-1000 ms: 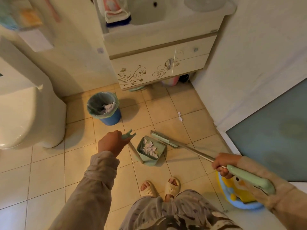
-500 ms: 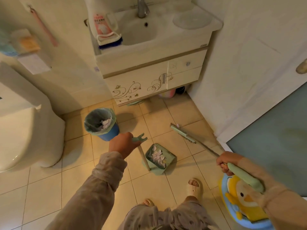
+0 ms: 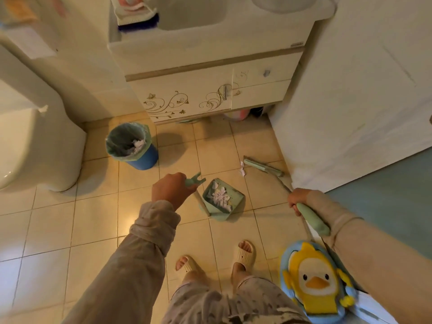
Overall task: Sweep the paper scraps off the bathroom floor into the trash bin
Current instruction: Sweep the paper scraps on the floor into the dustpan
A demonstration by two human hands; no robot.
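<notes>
My left hand [image 3: 170, 189] grips the green top of the dustpan handle. The green dustpan [image 3: 233, 206] rests on the tiled floor and holds a pile of white paper scraps [image 3: 221, 197]. My right hand [image 3: 298, 202] is closed around the green broom handle [image 3: 313, 222]. The broom head [image 3: 263, 168] lies on the floor near the right wall, right beside a small loose paper scrap [image 3: 242, 169]. The blue trash bin [image 3: 132, 146], lined with a green bag, stands to the upper left of the dustpan with scraps inside.
A toilet [image 3: 35, 141] fills the left side. The sink cabinet [image 3: 210, 94] stands ahead, a white wall [image 3: 350, 101] to the right. A yellow duck stool [image 3: 315, 281] sits by my right arm. My slippered feet [image 3: 243, 253] are below the dustpan.
The broom head has swung further right toward the wall and now lies beside the loose scrap. The dustpan stays on the floor in my left hand. The camera view shifted.
</notes>
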